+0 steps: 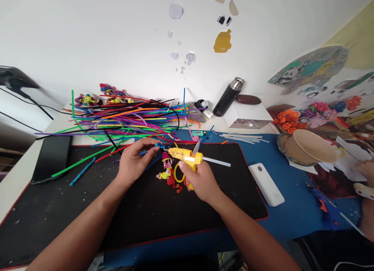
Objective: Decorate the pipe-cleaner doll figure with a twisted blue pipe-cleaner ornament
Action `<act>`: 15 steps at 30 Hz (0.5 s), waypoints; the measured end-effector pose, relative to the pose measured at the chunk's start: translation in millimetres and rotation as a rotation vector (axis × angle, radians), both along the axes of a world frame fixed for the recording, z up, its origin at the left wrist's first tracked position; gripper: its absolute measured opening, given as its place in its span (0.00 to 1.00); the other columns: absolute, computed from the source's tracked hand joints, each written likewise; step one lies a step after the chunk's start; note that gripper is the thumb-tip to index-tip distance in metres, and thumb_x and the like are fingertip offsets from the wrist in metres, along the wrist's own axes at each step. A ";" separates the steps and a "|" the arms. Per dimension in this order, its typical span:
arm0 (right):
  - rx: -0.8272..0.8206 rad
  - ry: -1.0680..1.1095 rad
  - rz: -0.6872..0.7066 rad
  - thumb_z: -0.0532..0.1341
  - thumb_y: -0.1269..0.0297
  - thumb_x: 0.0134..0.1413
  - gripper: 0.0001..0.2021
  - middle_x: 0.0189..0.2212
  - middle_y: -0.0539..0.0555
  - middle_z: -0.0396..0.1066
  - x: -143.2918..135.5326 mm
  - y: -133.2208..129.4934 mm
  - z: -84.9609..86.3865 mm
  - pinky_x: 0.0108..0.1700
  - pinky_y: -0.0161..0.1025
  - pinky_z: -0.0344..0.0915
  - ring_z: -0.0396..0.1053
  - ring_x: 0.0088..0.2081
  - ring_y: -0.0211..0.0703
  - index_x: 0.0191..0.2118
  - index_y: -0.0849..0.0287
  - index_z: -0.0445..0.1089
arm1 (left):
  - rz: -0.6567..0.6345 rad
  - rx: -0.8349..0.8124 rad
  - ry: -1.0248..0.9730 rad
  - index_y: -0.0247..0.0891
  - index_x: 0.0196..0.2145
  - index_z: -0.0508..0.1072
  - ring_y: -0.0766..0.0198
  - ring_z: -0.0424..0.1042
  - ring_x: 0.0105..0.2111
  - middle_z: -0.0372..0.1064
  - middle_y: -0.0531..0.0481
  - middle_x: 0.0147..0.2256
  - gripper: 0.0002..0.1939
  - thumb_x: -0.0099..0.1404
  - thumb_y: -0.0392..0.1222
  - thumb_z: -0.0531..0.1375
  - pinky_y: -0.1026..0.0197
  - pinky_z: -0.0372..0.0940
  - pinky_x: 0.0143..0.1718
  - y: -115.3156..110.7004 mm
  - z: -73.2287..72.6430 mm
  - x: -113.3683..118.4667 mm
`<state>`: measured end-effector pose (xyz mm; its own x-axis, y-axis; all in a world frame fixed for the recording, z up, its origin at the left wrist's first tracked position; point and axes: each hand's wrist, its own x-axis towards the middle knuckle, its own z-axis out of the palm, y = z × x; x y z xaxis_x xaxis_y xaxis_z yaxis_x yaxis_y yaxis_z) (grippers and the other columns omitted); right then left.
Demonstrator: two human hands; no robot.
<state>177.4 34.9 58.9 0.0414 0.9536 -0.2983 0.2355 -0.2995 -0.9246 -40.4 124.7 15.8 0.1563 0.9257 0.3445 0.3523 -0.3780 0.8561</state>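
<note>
My right hand (201, 181) grips a yellow hot glue gun (182, 155), with a clear glue stick (217, 161) jutting from its back. The gun's nozzle points left and meets, or nearly meets, a small blue pipe cleaner piece (160, 146). That piece is pinched between the fingertips of my left hand (136, 160). Beneath the gun, on the black mat (140, 216), lies a small pipe cleaner figure (167, 162) in pink, yellow and red. Whether nozzle and blue piece touch, I cannot tell.
Behind my hands spreads a heap of coloured pipe cleaners (134, 121). A phone (52, 158) lies at left, a white power bank (266, 184) at right. Farther back stand a black flask (228, 96) and a beige bowl (314, 146). Another person's hand (366, 169) shows at the right edge.
</note>
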 end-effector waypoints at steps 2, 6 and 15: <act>0.009 0.003 0.012 0.62 0.44 0.64 0.22 0.12 0.44 0.61 0.5 -0.4 -1.7 0.22 0.35 0.61 0.63 0.16 0.38 0.26 0.54 0.64 | 0.001 -0.013 -0.010 0.44 0.43 0.82 0.57 0.81 0.37 0.83 0.48 0.41 0.11 0.69 0.51 0.67 0.57 0.75 0.43 0.1 0.6 0.2; 0.017 0.020 0.025 0.62 0.45 0.64 0.21 0.12 0.44 0.61 0.1 -1.5 -3.8 0.22 0.34 0.59 0.62 0.15 0.37 0.26 0.54 0.63 | 0.025 -0.069 -0.064 0.44 0.41 0.82 0.57 0.81 0.36 0.83 0.48 0.39 0.12 0.67 0.53 0.69 0.57 0.75 0.43 1.3 0.4 0.2; -0.026 0.249 0.027 0.64 0.40 0.61 0.23 0.11 0.44 0.62 2.2 0.5 -5.0 0.22 0.34 0.60 0.61 0.14 0.37 0.30 0.57 0.69 | -0.033 -0.373 -0.575 0.41 0.36 0.80 0.60 0.80 0.31 0.78 0.52 0.32 0.17 0.54 0.49 0.79 0.59 0.76 0.37 11.8 3.9 2.5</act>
